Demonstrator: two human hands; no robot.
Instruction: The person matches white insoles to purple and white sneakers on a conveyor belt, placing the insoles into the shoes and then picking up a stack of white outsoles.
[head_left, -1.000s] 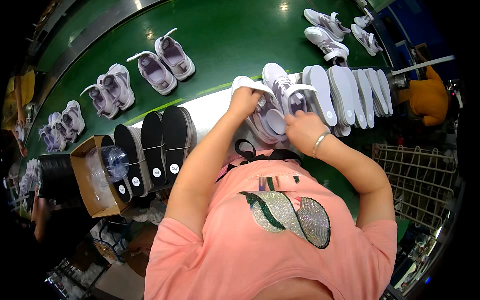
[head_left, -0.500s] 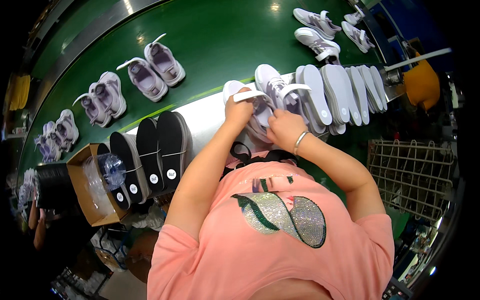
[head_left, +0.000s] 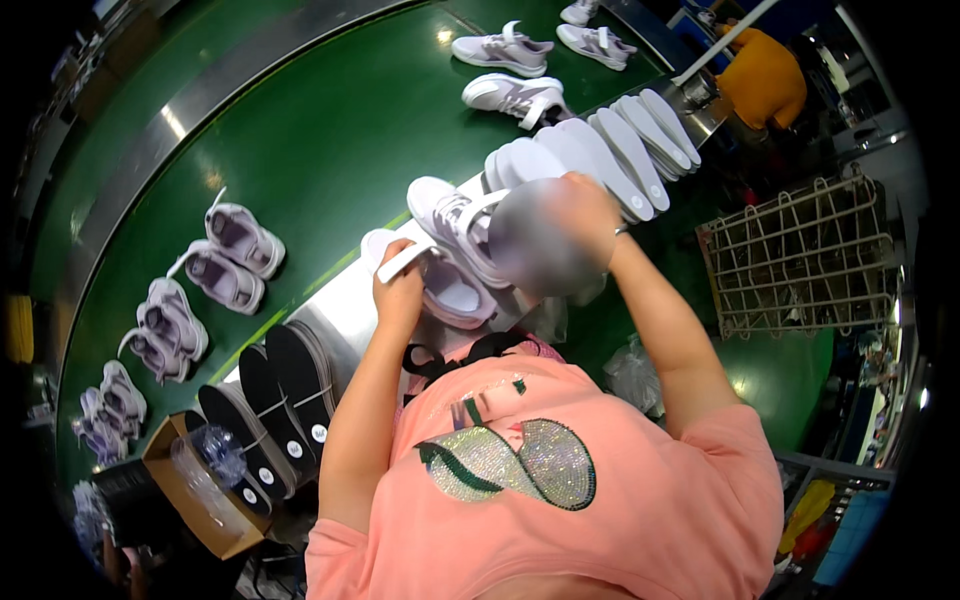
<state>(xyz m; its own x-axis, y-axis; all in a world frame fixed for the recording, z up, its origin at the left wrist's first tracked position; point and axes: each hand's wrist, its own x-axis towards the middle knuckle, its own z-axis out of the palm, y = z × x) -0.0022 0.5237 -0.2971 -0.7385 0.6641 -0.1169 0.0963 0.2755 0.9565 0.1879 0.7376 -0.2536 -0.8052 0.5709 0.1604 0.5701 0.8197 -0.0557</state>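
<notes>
My left hand [head_left: 401,290] is closed on the strap and tongue area of a pale lilac sneaker [head_left: 463,312], whose opening faces me and shows a light insole inside. Against its right side lies a matching sneaker [head_left: 437,207], laces up, with a white strap. My right hand [head_left: 592,222] is beside the near end of a row of pale grey insoles [head_left: 592,150]. A round blurred patch covers its fingers and the heel of the second sneaker, so what the hand touches or holds is hidden.
Black insoles [head_left: 292,385] stand in tied bundles at the left, beside a cardboard box [head_left: 217,520] with clear plastic in it. More sneakers [head_left: 240,240] rest in pairs on the green belt [head_left: 350,130]. A wire basket [head_left: 800,260] is at the right; a person in orange [head_left: 762,78] is beyond.
My right hand has left the first sneaker's opening and moved right to the grey insoles. My left hand still grips that sneaker. The whole view has turned and shifted.
</notes>
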